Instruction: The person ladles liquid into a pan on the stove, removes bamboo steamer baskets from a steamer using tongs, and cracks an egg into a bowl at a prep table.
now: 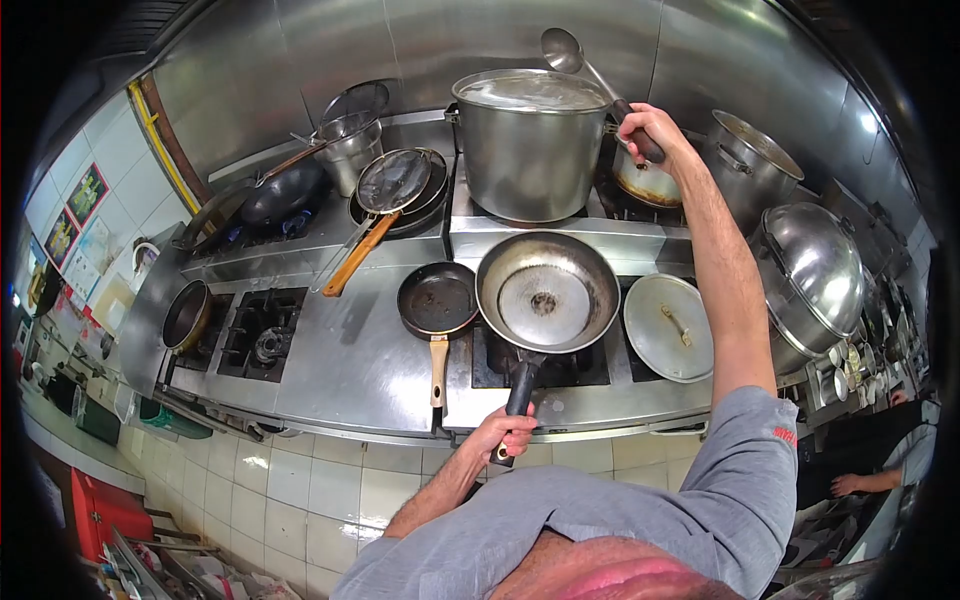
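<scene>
My left hand [503,434] is wrapped round the black handle of a large, worn frying pan [545,300] on a front burner. Nothing shows inside the pan. Raised at the back, my right hand [655,133] grips the dark handle of a ladle [563,51], whose metal bowl hangs above and behind a big stockpot [525,150]. Liquid [540,90] fills that pot near the rim. A small frying pan [438,299] with a pale wooden handle sits left of the large one. To its right lies a round metal lid [670,328].
On the back left stand a wok [285,195], strainers [393,182] over a dark pan, and a metal pot [352,150]. Further right are another tall pot [750,160] and a large domed lid [815,265]. A co-worker's hand [848,485] shows at lower right.
</scene>
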`<state>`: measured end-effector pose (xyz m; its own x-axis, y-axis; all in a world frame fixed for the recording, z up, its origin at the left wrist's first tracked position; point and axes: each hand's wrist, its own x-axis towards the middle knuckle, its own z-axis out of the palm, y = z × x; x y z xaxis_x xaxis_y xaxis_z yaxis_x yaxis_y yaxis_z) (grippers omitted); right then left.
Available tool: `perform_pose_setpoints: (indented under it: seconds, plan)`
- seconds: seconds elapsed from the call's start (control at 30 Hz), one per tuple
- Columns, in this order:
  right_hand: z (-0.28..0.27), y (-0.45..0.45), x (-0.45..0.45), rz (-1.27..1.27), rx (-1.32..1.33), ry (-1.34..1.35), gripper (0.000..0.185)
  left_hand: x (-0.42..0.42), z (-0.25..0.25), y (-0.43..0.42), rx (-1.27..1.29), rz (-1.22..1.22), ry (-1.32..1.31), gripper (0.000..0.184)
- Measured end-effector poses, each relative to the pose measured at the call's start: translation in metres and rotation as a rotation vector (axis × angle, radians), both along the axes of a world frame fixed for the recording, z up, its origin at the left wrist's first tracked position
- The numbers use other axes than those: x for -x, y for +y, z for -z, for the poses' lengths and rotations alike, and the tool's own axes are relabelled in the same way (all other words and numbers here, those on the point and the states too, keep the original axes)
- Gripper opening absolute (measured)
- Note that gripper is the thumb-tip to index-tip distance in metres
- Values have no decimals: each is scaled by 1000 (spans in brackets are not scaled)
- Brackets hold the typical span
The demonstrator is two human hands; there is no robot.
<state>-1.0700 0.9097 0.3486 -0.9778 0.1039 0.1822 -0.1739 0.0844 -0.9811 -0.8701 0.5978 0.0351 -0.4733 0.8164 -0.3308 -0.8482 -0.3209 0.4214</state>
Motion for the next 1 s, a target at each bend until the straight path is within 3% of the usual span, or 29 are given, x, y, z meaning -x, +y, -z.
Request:
perform_pose_setpoints:
  seconds: [0.1,0.27,0.37,0.6,1.0]
  plan:
    - [-3,3,25,-72,-15,-82,8,3,-24,2,-23,-10,107,17]
    - [-13,-18,41,-157,151,-161,12,10,-71,7,-31,-47,159,16]
    - [-24,-26,47,-326,444,-178,14,16,-98,10,-110,-73,179,16]
    - [-68,-44,37,-437,933,-109,22,30,-143,16,-217,-97,204,16]
    - [-107,-52,-61,-714,1056,-153,26,34,-184,19,-301,-116,203,16]
